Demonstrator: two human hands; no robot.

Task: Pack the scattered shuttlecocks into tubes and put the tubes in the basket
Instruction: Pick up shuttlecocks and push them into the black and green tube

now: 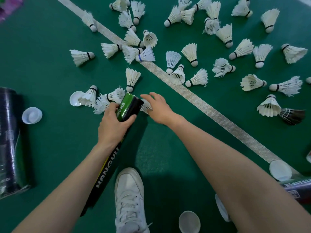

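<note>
A long black and green tube (129, 107) slants from near my foot up to the middle of the view, and my left hand (114, 125) grips it just below its open top. My right hand (159, 107) lies at the tube's mouth, fingers curled over a white shuttlecock (146, 107) on the floor beside it. Whether the fingers are closed on that shuttlecock is hidden. Several white feather shuttlecocks (132, 78) lie scattered across the green court floor, most of them ahead and to the right. One black shuttlecock (292, 115) lies at the far right.
A dark tube (10, 142) lies at the left, another tube (299, 189) at the right edge. White caps (32, 115) (76, 98) (280, 170) (189, 221) sit on the floor. A white court line (210, 110) runs diagonally. My white shoe (129, 197) is below the tube.
</note>
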